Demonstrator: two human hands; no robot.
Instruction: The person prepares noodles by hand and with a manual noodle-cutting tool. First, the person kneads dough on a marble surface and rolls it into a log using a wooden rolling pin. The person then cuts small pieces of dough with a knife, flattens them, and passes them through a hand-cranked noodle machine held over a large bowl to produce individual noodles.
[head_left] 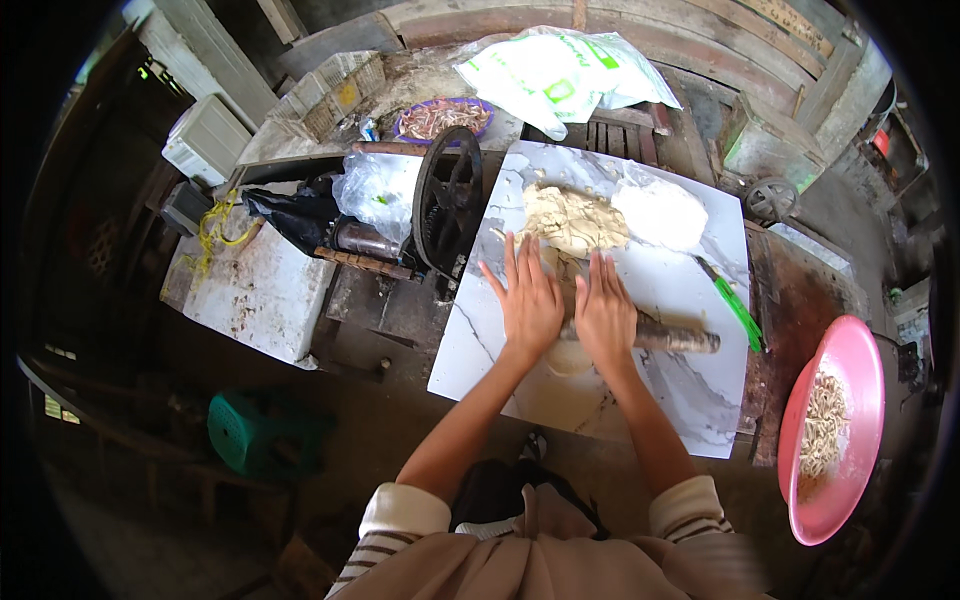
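My left hand (pixel 532 300) and my right hand (pixel 606 312) lie palm down with fingers stretched out, side by side over a rolling pin (pixel 690 338). The pin's right end sticks out past my right hand; the rest is mostly hidden. Just beyond my fingertips sits a lump of pale yellow dough (pixel 572 220). A clear plastic bag of white powder (pixel 662 212) touches or nearly touches its right side. To the right lies a knife with a green handle (pixel 740 312). All rest on a white marbled board (pixel 470 350). A thin yellowish layer shows around my hands; its edges are unclear.
Left of the board stands a black hand wheel (pixel 447 200) on a machine. A pink basin (pixel 860 420) with small pale pieces is at the right. Behind are a purple-rimmed basket (pixel 443 118) and a white-green sack (pixel 565 75). A green stool (pixel 240 435) stands lower left.
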